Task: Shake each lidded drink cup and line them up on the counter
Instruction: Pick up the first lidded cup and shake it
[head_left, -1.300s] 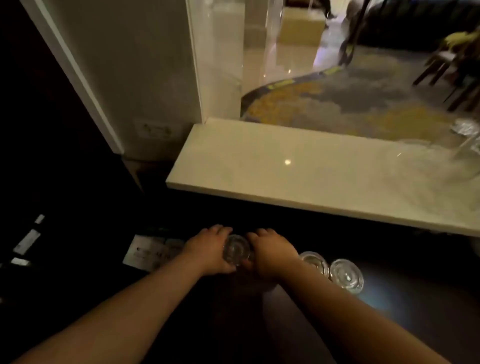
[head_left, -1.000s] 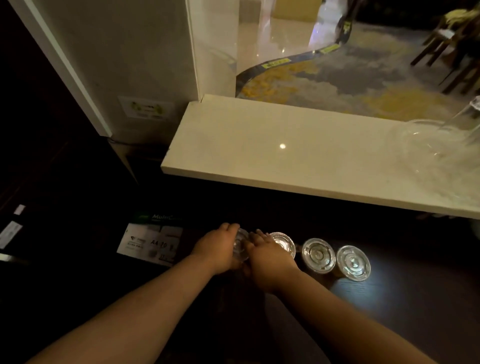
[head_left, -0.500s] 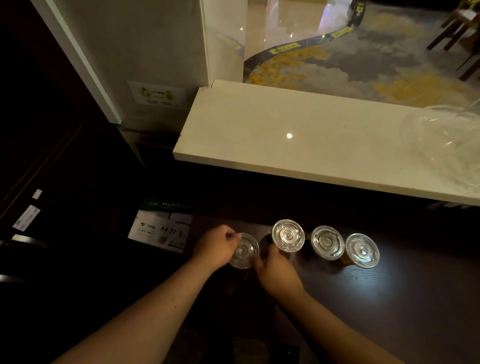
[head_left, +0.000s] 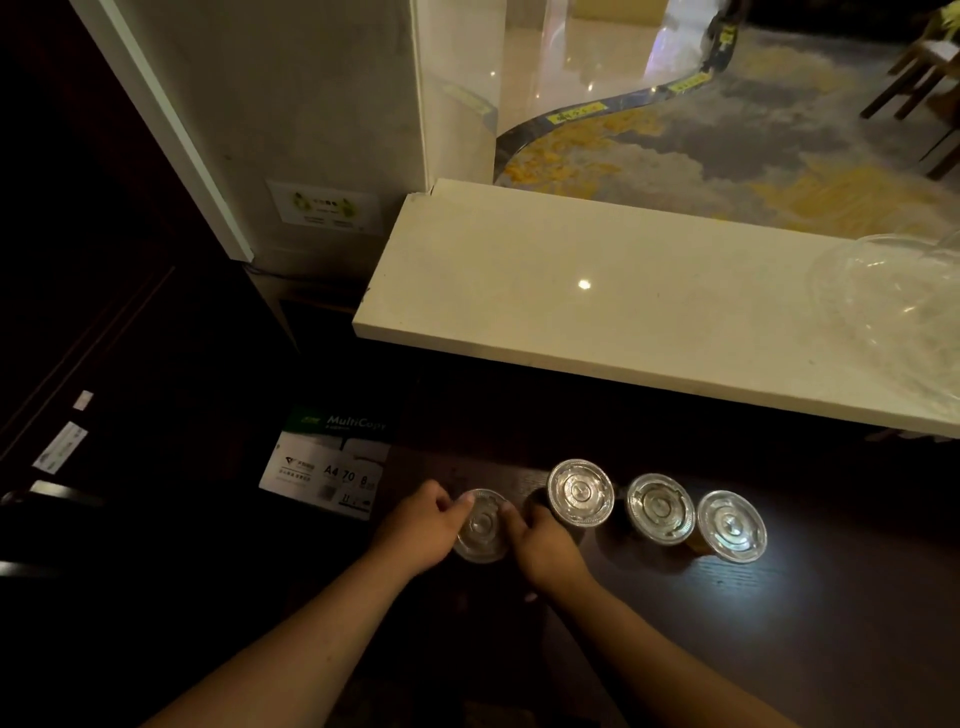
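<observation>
Now your left hand (head_left: 421, 530) and right hand (head_left: 543, 545) clasp one cup (head_left: 482, 526); three cups (head_left: 660, 509) line up at 3 o'clock.

Dim room, dark wood counter (head_left: 779, 623) under the grip. Pale stone ledge (head_left: 597, 312) above and beyond it, small light glint on top. Grey wall (head_left: 291, 104) with white trim up-left. Past the ledge, glossy floor (head_left: 571, 52), grey-yellow carpet (head_left: 753, 145), dark chair legs (head_left: 904, 88) far right
</observation>
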